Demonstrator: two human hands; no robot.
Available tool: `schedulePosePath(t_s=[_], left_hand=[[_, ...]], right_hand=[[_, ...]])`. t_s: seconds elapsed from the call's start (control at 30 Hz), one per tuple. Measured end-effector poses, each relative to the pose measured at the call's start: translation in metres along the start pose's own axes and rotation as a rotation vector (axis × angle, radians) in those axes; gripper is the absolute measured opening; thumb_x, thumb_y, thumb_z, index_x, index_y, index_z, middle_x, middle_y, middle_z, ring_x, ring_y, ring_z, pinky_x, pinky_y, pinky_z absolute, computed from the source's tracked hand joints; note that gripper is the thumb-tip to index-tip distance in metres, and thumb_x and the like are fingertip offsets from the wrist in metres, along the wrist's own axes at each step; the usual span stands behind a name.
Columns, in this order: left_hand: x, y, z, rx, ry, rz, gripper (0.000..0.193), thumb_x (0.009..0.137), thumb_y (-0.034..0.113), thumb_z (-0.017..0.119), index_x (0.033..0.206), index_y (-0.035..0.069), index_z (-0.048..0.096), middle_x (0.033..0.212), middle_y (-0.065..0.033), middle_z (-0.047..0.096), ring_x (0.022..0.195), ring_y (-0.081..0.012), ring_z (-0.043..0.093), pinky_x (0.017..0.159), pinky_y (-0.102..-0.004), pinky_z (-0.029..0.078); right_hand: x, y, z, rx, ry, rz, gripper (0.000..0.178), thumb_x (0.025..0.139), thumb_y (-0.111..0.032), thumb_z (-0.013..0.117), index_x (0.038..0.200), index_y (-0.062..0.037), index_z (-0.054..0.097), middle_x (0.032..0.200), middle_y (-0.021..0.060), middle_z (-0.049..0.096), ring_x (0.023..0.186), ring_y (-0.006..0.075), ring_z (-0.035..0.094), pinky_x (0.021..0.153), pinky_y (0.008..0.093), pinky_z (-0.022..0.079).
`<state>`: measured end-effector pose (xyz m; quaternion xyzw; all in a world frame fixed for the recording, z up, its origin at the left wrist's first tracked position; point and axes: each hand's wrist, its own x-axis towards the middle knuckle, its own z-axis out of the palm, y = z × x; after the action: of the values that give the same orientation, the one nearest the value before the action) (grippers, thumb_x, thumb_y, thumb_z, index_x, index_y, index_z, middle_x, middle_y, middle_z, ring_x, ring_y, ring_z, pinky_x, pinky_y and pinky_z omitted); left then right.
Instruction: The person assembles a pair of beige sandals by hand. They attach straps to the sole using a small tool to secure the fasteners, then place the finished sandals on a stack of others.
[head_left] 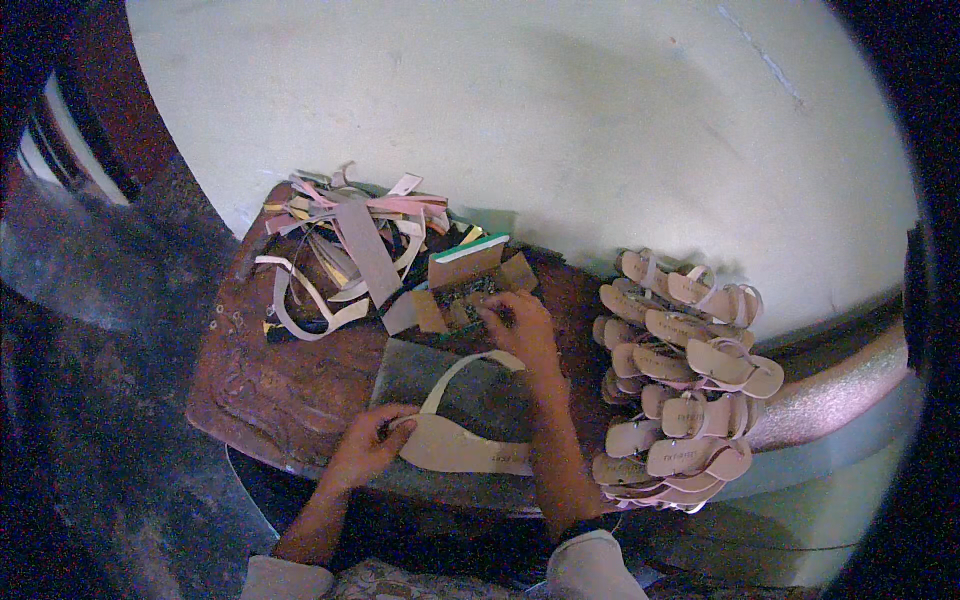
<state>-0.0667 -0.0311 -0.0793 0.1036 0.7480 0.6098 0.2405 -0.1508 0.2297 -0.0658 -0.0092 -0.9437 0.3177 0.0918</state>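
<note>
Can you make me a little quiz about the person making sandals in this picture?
1. True or false: the left hand holds down the beige sandal sole on the grey mat.
2. Where is the right hand reaching? A) into the small open box of little parts B) onto the pile of finished sandals C) into the heap of straps
3. Fill in: the pile of finished sandals lies on the person's ____ side of the wooden board.

Key: 1 true; 2 A; 3 right.
</note>
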Motion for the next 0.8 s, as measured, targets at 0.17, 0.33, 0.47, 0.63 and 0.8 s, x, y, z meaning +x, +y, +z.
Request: schedulePosePath(t_s=[0.17, 0.33, 0.47, 0.63, 0.8], left_hand=[[0.001, -0.011, 0.000, -0.051, 0.005, 0.010, 0.026, 0.090, 0.017, 0.060, 0.110, 0.000, 0.062, 0.094, -0.0104, 0.068, 0.086, -0.0156, 0.063, 0.078, -0.0302, 0.050], [-0.003, -0.014, -0.002, -0.020, 0.030, -0.007, 0.026, 0.090, 0.017, 0.060, 0.109, -0.001, 0.062, 0.094, -0.0109, 0.068, 0.086, -0.0159, 0.063, 0.077, -0.0304, 0.050], [-0.001, -0.008, -0.001, -0.018, 0.020, 0.012, 0.026, 0.090, 0.017, 0.060, 0.109, -0.001, 0.062, 0.093, -0.0112, 0.068, 0.085, -0.0165, 0.063, 0.076, -0.0302, 0.050], [-0.003, -0.018, 0.000, -0.037, 0.062, 0.059, 0.026, 0.090, 0.018, 0.060, 0.108, -0.001, 0.062, 0.093, -0.0113, 0.068, 0.084, -0.0167, 0.064, 0.075, -0.0300, 0.051], [-0.004, -0.006, -0.004, -0.006, 0.027, 0.006, 0.026, 0.090, 0.017, 0.060, 0.108, -0.001, 0.062, 0.092, -0.0109, 0.068, 0.084, -0.0156, 0.063, 0.074, -0.0296, 0.051]], right_hand=[[0.033, 0.009, 0.025, -0.275, -0.107, -0.127, 0.018, 0.071, -0.021, 0.069, 0.084, -0.0085, 0.071, 0.085, 0.0166, 0.066, 0.082, 0.0346, 0.061, 0.085, 0.0436, 0.047], [0.036, -0.018, 0.025, -0.351, -0.186, 0.057, 0.021, 0.066, -0.023, 0.070, 0.079, -0.0059, 0.071, 0.081, 0.0202, 0.066, 0.079, 0.0367, 0.063, 0.078, 0.0464, 0.050], [0.036, 0.003, 0.033, -0.334, -0.155, 0.106, 0.021, 0.065, -0.022, 0.070, 0.076, -0.0043, 0.070, 0.080, 0.0208, 0.066, 0.076, 0.0379, 0.065, 0.073, 0.0472, 0.052], [0.037, -0.002, 0.035, -0.366, -0.189, 0.124, 0.018, 0.065, -0.018, 0.069, 0.076, -0.0047, 0.069, 0.081, 0.0207, 0.066, 0.077, 0.0385, 0.065, 0.072, 0.0466, 0.053], [0.039, -0.006, 0.035, -0.401, -0.215, 0.161, 0.016, 0.066, -0.014, 0.066, 0.077, -0.0036, 0.068, 0.082, 0.0211, 0.066, 0.077, 0.0389, 0.064, 0.073, 0.0470, 0.053]])
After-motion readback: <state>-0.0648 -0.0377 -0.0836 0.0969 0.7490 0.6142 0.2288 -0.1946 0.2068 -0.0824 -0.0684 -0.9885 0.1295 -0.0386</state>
